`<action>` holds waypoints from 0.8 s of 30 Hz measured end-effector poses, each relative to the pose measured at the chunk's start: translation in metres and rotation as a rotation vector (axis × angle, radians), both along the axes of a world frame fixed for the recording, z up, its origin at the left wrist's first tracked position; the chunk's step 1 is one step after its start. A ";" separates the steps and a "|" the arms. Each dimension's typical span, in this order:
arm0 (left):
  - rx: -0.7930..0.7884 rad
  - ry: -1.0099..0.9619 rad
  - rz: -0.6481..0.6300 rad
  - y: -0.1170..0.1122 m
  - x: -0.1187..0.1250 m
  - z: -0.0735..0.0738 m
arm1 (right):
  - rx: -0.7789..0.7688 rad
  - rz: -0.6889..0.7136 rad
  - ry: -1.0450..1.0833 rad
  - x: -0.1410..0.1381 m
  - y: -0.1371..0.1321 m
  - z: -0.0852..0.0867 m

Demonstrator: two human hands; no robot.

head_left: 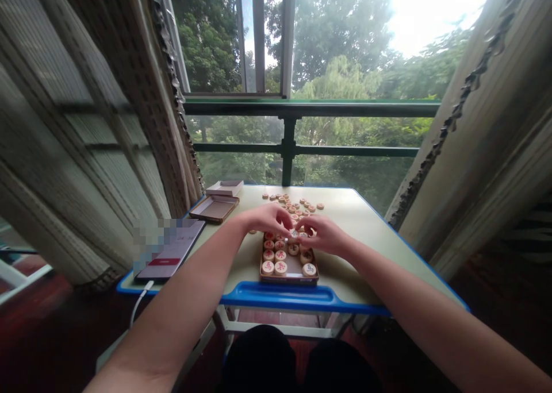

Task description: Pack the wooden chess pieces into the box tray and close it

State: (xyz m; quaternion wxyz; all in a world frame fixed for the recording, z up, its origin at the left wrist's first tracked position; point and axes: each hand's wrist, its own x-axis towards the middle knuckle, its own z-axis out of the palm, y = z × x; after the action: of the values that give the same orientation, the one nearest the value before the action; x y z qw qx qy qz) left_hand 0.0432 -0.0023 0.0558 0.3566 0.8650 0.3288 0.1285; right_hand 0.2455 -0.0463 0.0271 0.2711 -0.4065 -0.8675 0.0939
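Observation:
An open box [295, 277] at the table's near edge holds several round wooden xiangqi pieces, red-marked ones [280, 268] in the left columns and dark-marked ones [309, 270] towards the right. Over the box's far half, my left hand [271, 217] comes in with bent fingers closed at a light xiangqi piece [294, 235]. From the other side my right hand [322, 232] has curled fingers on the same piece. Part of the box's far rows is hidden under both hands. Loose xiangqi pieces [307, 204] lie scattered beyond them.
The pale table [371, 266] has a raised blue edge. To the left rest a closed laptop-like slab [181, 245] with a white cable [140, 305], a brown box lid [214, 208] and a white tray [225, 187]. Behind the table stand a green railing [357, 110] and windows; curtains hang either side.

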 end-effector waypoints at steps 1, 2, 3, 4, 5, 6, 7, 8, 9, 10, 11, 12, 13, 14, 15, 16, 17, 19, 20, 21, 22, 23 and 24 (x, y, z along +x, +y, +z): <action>0.007 0.011 -0.007 -0.001 0.000 0.001 | -0.019 0.021 -0.022 0.000 -0.001 0.001; 0.010 0.024 -0.015 -0.002 0.001 0.002 | -0.035 0.042 -0.045 0.000 -0.001 0.001; 0.010 0.041 -0.027 -0.003 0.001 0.003 | -0.047 0.061 -0.066 0.000 -0.002 0.002; 0.008 0.063 -0.040 -0.004 0.002 0.003 | -0.056 0.076 -0.084 0.000 -0.002 0.002; 0.006 0.090 -0.055 -0.005 0.002 0.003 | -0.064 0.086 -0.098 -0.001 -0.002 0.002; 0.009 0.116 -0.069 -0.005 0.003 0.003 | -0.071 0.089 -0.108 -0.001 -0.003 0.002; 0.016 0.136 -0.080 -0.005 0.003 0.002 | -0.077 0.084 -0.113 -0.001 -0.003 0.002; 0.025 0.148 -0.087 -0.006 0.003 0.001 | -0.082 0.077 -0.114 -0.002 -0.003 0.003; 0.035 0.151 -0.088 -0.006 0.003 0.001 | -0.086 0.067 -0.113 -0.003 -0.004 0.003; 0.044 0.148 -0.087 -0.006 0.003 0.000 | -0.088 0.059 -0.109 -0.003 -0.004 0.003; 0.056 0.142 -0.085 -0.006 0.004 0.000 | -0.089 0.055 -0.103 -0.004 -0.005 0.004; 0.067 0.136 -0.082 -0.006 0.004 -0.001 | -0.091 0.055 -0.097 -0.004 -0.005 0.004; 0.079 0.132 -0.081 -0.006 0.004 -0.001 | -0.096 0.058 -0.093 -0.004 -0.005 0.004; 0.088 0.131 -0.083 -0.007 0.004 -0.001 | -0.105 0.062 -0.091 -0.004 -0.006 0.004; 0.095 0.135 -0.085 -0.007 0.005 -0.001 | -0.114 0.066 -0.091 -0.004 -0.006 0.005; 0.100 0.143 -0.084 -0.007 0.005 0.000 | -0.121 0.071 -0.091 -0.004 -0.006 0.005; 0.102 0.152 -0.080 -0.008 0.005 -0.001 | -0.121 0.078 -0.091 -0.004 -0.006 0.005; 0.101 0.169 -0.073 -0.008 0.006 -0.001 | -0.101 0.101 -0.093 -0.003 -0.006 0.006; 0.100 0.176 -0.071 -0.009 0.007 -0.001 | -0.085 0.114 -0.094 -0.003 -0.005 0.006; 0.098 0.183 -0.073 -0.009 0.008 -0.001 | -0.070 0.128 -0.095 -0.003 -0.005 0.007; 0.096 0.188 -0.077 -0.009 0.008 -0.001 | -0.059 0.143 -0.097 -0.003 -0.005 0.008; 0.095 0.189 -0.081 -0.010 0.009 -0.001 | -0.055 0.156 -0.098 -0.003 -0.005 0.009; 0.097 0.188 -0.083 -0.010 0.010 -0.001 | -0.056 0.168 -0.096 -0.003 -0.005 0.010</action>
State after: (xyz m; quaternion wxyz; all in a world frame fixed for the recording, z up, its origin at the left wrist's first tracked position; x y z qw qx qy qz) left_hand 0.0528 -0.0128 0.0547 0.2870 0.9024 0.3180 0.0476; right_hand 0.2425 -0.0516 0.0371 0.2091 -0.3438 -0.9075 0.1208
